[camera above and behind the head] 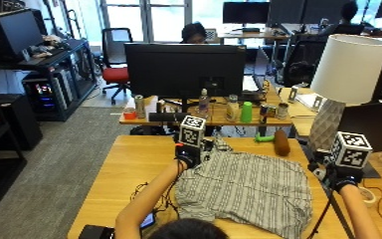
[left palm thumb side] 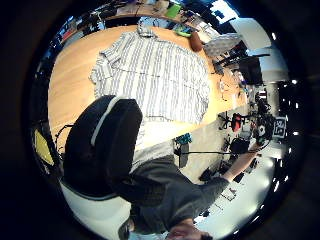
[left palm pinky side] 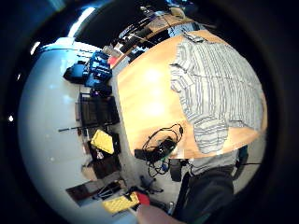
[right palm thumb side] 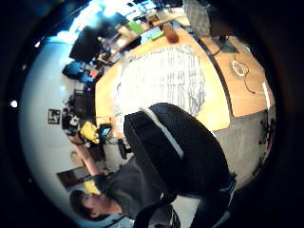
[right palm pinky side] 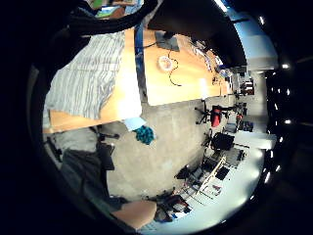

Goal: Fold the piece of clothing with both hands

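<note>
a striped shirt [camera above and behind the head: 247, 191] is lying spread flat on the wooden counter [camera above and behind the head: 125, 169], collar pointing away from the person and hem lying near the front edge. no fold is showing yet, so the task is judged to be at its very start.

the left hand [camera above and behind the head: 188, 155] is hanging raised above the shirt's far left corner, near the collar and shoulder; the palm views are showing the whole garment well below it, so it is not touching the cloth. the right hand [camera above and behind the head: 340, 175] is hanging raised off the shirt's right side, beside a lamp [camera above and behind the head: 342, 74], likewise clear of the fabric. neither hand is holding anything; how far the fingers are spread cannot be told from these views.

the hands are sitting wide apart, one at each side of the garment, probably to take opposite edges together. a brown object [camera above and behind the head: 281, 142] is lying just beyond the far edge of the shirt, apart from it.
</note>
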`<state>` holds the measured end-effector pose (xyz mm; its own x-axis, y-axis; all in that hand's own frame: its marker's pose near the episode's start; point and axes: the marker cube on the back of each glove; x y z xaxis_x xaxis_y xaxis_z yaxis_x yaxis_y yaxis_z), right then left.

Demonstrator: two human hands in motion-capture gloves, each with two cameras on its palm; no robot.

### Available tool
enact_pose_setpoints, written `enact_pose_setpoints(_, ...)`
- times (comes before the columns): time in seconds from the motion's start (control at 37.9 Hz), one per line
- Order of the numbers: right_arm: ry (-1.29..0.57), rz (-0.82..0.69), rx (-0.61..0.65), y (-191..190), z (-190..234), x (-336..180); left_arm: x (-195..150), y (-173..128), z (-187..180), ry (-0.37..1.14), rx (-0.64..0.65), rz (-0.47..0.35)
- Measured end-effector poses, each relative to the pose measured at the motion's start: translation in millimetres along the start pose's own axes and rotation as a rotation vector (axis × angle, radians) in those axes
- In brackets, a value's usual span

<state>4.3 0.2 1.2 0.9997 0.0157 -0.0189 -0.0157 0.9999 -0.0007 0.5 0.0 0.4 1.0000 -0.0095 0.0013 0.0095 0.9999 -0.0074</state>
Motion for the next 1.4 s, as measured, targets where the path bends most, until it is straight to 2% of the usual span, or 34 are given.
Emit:
enact_pose_setpoints(0.32, -0.035, 0.043, -0.003, 12.4, 4.8, 27.1, 0.4, 7.9, 2.2, -0.048, -0.022, -0.012)
enact_pose_setpoints(0.63, -0.033, -0.027, -0.014, 4.2, 3.3, -0.6, -10.8, 12.7, 19.6, -0.039, -0.08, 0.019)
enact_pose_setpoints(0.74, -0.035, -0.068, -0.033, 6.5, 8.5, -13.6, -8.4, 16.1, 32.9, -0.047, -0.117, 0.065)
enact_pose_setpoints(0.9, 0.024, -0.102, -0.071, 7.5, 26.2, -26.6, -2.0, 18.6, 69.8, -0.061, -0.27, 0.18)
enact_pose_setpoints(1.11, 0.048, -0.125, -0.152, 1.5, 61.5, -35.9, 6.9, 15.4, 127.9, -0.021, -0.424, 0.28)
enact_pose_setpoints(1.24, 0.043, -0.148, -0.199, -1.0, 89.1, -42.6, 18.0, 10.2, 178.5, 0.043, -0.523, 0.314)
enact_pose_setpoints(1.34, 0.052, -0.155, -0.235, -0.3, 104.7, -44.4, 25.2, -0.9, 217.6, -0.02, -0.53, 0.326)
enact_pose_setpoints(1.4, 0.055, -0.16, -0.249, 0.6, 109.7, -44.6, 27.8, 3.3, 225.9, -0.057, -0.553, 0.32)
